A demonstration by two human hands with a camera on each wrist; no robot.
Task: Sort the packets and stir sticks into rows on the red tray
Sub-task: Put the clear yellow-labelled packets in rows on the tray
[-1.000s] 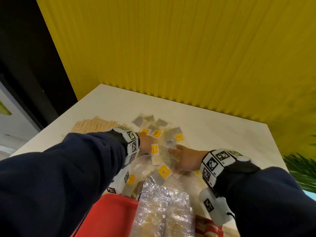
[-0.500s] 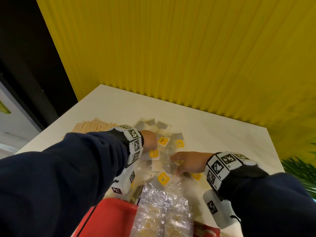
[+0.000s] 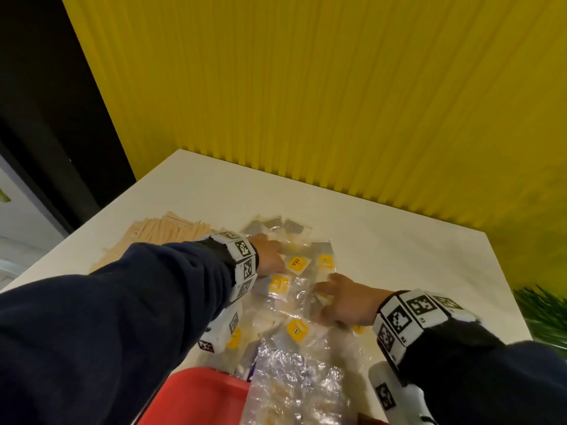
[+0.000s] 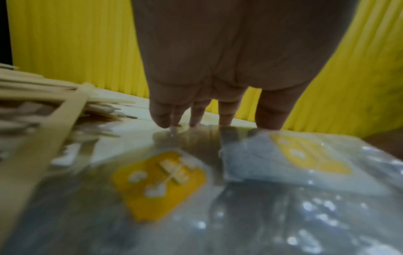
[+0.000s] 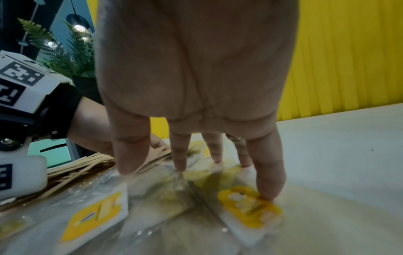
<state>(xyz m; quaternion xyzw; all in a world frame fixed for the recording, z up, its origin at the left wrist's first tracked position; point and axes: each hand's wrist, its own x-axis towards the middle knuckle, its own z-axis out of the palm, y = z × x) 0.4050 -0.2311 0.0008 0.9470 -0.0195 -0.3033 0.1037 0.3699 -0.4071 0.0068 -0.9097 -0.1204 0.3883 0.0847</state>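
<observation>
A loose heap of clear packets (image 3: 294, 289) with yellow labels lies in the middle of the white table (image 3: 399, 240), and everything else can be placed from that heap. The left hand (image 3: 268, 256) rests on the heap's far left part; the left wrist view shows its fingers (image 4: 226, 110) straight and slightly spread, tips down on the clear wrapping, gripping nothing. The right hand (image 3: 346, 302) lies on the right side of the heap, palm down; in the right wrist view its fingers (image 5: 270, 172) are spread and extended, the fingertips pressing on the film, one of them touching a packet's yellow label (image 5: 248, 207). The two hands are near each other but apart, with several packets between them. To the left of the heap, touching its edge, sits a pile of pale wooden stir sticks (image 3: 162, 234), lying flat and roughly side by side. On the near side of the heap, at the bottom edge of the head view, is the red tray (image 3: 196, 397), with a crinkled clear plastic bag (image 3: 294, 388) lying partly over its right part. Beyond the heap, behind the table's far edge, stands a ribbed yellow wall (image 3: 306, 87). Fern-like green leaves (image 3: 543, 314) show off the right side of the table.
</observation>
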